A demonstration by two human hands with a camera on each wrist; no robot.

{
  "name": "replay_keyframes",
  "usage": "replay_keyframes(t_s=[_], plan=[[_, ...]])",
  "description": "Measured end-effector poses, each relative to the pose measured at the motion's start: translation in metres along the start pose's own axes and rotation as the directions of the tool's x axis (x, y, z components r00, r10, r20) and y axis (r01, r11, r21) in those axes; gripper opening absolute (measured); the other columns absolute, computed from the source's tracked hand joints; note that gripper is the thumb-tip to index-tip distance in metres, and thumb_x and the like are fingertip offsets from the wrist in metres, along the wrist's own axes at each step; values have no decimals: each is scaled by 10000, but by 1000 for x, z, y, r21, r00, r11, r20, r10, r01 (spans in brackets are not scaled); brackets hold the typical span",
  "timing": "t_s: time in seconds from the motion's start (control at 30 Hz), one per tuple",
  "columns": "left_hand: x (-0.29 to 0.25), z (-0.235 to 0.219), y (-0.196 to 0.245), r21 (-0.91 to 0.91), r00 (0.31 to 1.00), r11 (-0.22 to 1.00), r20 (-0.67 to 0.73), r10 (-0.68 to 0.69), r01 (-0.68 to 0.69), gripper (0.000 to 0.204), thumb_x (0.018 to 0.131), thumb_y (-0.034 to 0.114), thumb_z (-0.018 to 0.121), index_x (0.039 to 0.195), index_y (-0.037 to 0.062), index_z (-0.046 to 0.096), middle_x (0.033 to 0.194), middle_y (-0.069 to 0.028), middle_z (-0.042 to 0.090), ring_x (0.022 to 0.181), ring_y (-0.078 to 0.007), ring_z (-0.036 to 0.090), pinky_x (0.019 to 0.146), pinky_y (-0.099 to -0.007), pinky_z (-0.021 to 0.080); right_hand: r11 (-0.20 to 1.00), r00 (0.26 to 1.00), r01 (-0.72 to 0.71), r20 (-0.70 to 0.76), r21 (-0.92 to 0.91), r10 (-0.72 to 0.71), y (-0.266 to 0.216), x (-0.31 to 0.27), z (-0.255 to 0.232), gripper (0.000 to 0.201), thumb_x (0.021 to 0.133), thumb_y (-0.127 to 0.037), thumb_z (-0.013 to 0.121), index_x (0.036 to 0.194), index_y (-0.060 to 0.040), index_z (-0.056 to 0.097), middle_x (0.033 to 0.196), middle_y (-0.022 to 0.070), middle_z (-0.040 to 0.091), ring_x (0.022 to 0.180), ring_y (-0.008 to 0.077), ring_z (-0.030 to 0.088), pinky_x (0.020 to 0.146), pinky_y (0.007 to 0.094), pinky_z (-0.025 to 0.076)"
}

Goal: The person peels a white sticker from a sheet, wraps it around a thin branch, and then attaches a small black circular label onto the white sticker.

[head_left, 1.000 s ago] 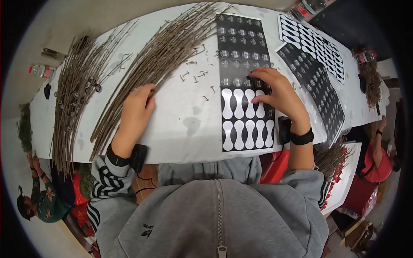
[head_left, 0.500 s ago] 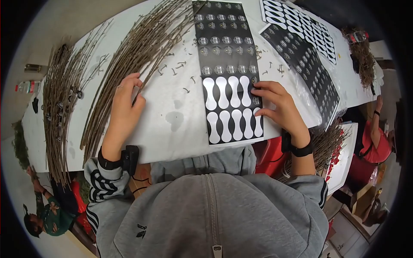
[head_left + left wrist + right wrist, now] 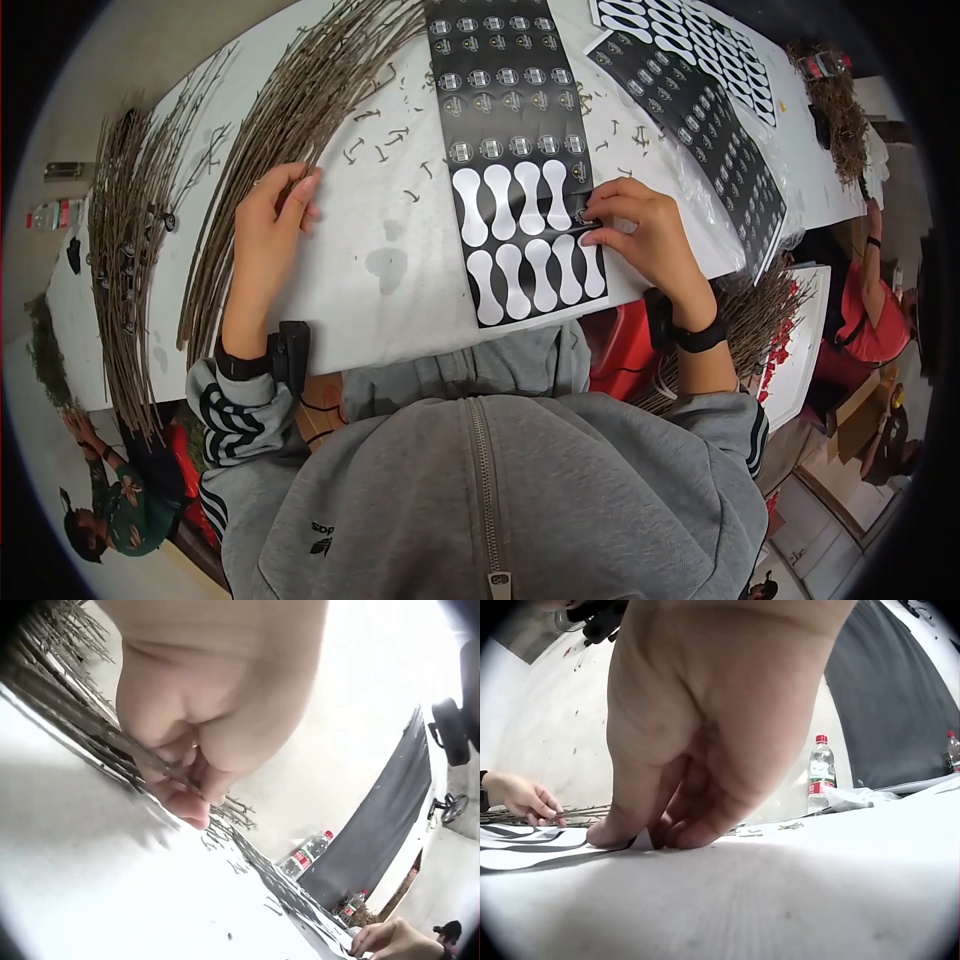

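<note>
No real containers in view; the nearest thing to one is the black sticker sheet point(image 3: 515, 160), top centre to centre of the head view. It carries rows of small round stickers in its upper part and 10 white dumbbell-shaped blanks point(image 3: 525, 235) in 2 rows of 5 at its near end.

Right hand point(image 3: 640, 235), centre right: fingers curled, thumb and forefinger pinching a small sticker point(image 3: 583, 213) at the sheet's right edge, level with the gap between the 2 blank rows. In the right wrist view the fingertips point(image 3: 630, 832) press down on the sheet.

Left hand point(image 3: 270, 215), centre left: fingers bent, gripping a thin twig point(image 3: 161, 761) at the near edge of the big twig bundle point(image 3: 300, 110), which fans toward the upper left. A 2nd bundle point(image 3: 125, 240) lies at far left.

Table point(image 3: 400, 290) is white, with short twig offcuts point(image 3: 385, 140) scattered between bundle and sheet.

2 more sheets point(image 3: 700, 110) at upper right. The left wrist view shows 2 bottles point(image 3: 307, 855) on the far table.
</note>
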State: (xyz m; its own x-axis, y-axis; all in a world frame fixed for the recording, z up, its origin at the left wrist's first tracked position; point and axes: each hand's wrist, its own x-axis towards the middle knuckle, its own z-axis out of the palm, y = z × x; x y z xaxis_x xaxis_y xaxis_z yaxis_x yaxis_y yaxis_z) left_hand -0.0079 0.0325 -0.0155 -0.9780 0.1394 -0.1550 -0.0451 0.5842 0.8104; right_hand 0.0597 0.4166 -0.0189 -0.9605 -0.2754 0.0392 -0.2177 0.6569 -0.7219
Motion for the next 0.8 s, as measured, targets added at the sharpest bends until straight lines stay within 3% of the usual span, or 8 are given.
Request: replay_keyframes(t_s=[0.03, 0.17, 0.33, 0.43, 0.7, 0.8], plan=[[1, 1, -1, -146, 997, 987, 39, -68, 73, 239, 893, 34, 533, 1125, 4, 578, 1023, -61, 636, 727, -82, 496, 644, -210, 421, 998, 998, -53, 31, 27, 52, 0, 1, -1, 275, 607, -35, 791, 861, 1, 692, 906, 70, 659, 843, 233, 626, 749, 318, 498], [6, 6, 6, -200, 998, 980, 58, 21, -9, 365, 889, -1, 499, 1248, 40, 546, 941, -11, 645, 713, -60, 473, 625, -192, 401, 994, 993, -54, 106, 93, 44, 5, 8, -8, 243, 605, -26, 792, 822, 9, 688, 869, 67, 642, 804, 217, 630, 721, 305, 501], [9, 4, 4, -267, 993, 963, 119, -14, 46, 380, 880, -16, 477, 1250, 47, 536, 956, -9, 637, 714, -50, 470, 609, -179, 377, 996, 994, -54, 101, 76, 46, 3, 9, -6, 238, 605, -24, 790, 816, 15, 687, 878, 77, 645, 807, 225, 631, 714, 306, 504], [11, 4, -1, -331, 996, 943, 90, -7, 36, 411, 869, -27, 457, 1266, 58, 524, 958, -8, 630, 713, -40, 457, 598, -171, 359, 997, 994, 66, 86, -28, -63, 6, 6, -6, 234, 613, -30, 787, 822, 12, 689, 881, 85, 645, 805, 235, 633, 705, 306, 506], [6, 5, 10, -325, 993, 945, 114, 1, 36, 422, 870, -7, 459, 1280, 71, 520, 943, 14, 586, 710, -26, 445, 593, -162, 351, 981, 987, 154, 66, -116, -147, 0, 4, -4, 216, 636, -18, 766, 840, 2, 698, 876, 90, 645, 787, 241, 634, 691, 314, 510], [7, 11, 10, -333, 994, 942, 112, 0, 38, 422, 874, -1, 461, 1285, 80, 520, 943, 19, 572, 710, -23, 441, 596, -161, 352, 991, 990, 111, 98, -72, -104, 2, 4, -5, 217, 638, -14, 762, 846, 3, 701, 877, 90, 646, 788, 239, 634, 690, 314, 511]])
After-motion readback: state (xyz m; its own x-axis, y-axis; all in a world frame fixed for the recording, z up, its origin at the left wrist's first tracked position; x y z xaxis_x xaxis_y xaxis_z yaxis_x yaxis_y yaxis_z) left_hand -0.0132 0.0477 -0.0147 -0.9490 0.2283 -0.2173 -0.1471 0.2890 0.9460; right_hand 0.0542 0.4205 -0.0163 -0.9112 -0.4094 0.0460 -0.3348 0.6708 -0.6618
